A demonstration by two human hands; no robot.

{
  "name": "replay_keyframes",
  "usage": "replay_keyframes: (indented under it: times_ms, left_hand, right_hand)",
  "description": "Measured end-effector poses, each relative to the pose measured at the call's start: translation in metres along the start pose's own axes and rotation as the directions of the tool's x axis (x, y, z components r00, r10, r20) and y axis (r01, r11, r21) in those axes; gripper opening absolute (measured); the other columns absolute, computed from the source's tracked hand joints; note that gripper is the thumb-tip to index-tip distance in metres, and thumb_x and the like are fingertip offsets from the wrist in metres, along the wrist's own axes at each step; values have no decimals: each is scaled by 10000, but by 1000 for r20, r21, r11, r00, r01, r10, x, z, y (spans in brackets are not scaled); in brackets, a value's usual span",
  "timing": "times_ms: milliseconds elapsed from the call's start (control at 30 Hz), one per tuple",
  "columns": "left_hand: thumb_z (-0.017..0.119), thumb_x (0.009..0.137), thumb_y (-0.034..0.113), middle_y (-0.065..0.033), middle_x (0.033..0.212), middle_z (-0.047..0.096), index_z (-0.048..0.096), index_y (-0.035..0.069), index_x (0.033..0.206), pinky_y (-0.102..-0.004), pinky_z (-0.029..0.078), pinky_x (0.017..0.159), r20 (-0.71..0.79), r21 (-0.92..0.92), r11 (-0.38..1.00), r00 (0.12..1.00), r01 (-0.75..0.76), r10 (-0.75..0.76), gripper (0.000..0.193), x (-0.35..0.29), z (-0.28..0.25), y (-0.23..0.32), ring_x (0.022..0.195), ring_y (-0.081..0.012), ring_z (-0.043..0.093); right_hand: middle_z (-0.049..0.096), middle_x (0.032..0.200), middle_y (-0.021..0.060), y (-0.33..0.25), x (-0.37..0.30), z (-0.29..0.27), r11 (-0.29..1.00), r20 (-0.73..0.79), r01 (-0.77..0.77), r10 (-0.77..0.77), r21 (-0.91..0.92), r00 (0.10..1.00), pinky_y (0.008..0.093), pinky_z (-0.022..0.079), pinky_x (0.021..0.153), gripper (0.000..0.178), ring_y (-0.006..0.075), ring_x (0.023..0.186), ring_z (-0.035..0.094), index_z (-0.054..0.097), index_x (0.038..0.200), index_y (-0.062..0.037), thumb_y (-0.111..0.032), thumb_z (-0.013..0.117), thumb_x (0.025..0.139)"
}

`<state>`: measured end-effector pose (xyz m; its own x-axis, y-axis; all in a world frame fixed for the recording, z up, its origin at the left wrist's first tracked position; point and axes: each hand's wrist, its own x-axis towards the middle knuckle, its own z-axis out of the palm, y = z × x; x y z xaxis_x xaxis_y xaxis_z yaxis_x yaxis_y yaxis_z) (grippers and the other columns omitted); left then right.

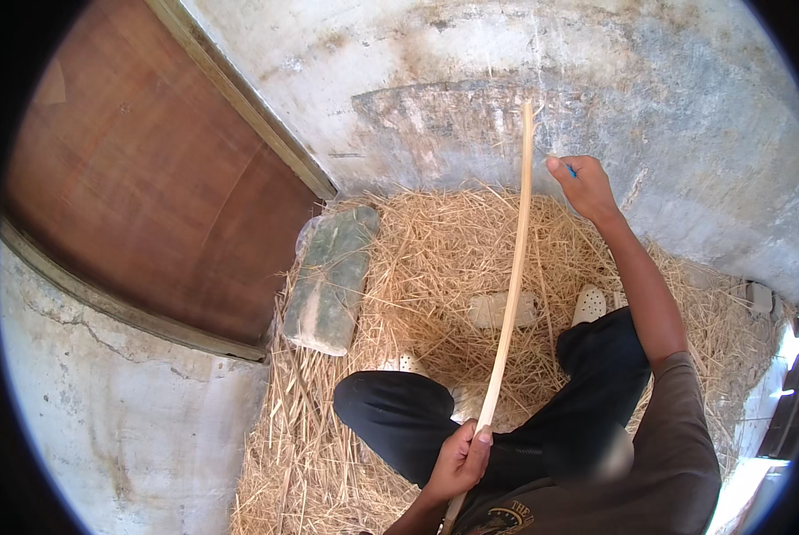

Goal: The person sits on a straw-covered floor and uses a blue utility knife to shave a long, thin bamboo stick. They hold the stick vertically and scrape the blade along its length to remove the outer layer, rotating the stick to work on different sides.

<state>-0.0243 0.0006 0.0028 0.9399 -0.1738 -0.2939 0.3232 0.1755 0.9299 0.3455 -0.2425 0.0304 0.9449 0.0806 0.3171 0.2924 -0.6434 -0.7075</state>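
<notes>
your left hand point(462, 459) is closed around the lower part of a long pale strip point(512, 303), which looks like wood or bamboo. the strip rises between your knees, bending slightly, and stands out over the straw point(435, 241); its lower tail runs on past your grip beside your shirt point(577, 504). your right hand point(586, 185) is curled around a small blue thing point(571, 171), mostly hidden by the fingers, just beside the strip's upper part but apart from it. as for progress, the strip is one unbroken length, bare and pale along the side you see. its upper end looks rough, with fine fibres apparently not yet off, so that stretch seems unfinished; the underside can't be judged.
</notes>
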Motion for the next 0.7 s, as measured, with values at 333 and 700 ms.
replay_keyframes:
  times_ms: [333,700]
  left_hand:
    - [460,1014,270,41,559,445,448,62,847,-185,337,411,-64,98,995,998,-18,24,267,6,-2,10,446,-18,402]
    - [487,1007,222,31,581,418,506,35,859,-238,316,456,-51,428,888,977,-168,209,239,88,-30,10,508,-37,385]
  right_hand:
    - [555,619,48,-7,-18,-16,901,202,-151,251,-407,947,340,436,558,616,174,598,572,606,720,-69,-684,637,753]
    - [421,576,-57,-39,-39,34,797,356,-312,131,517,925,227,284,410,320,42,456,355,611,888,-53,-369,665,897]
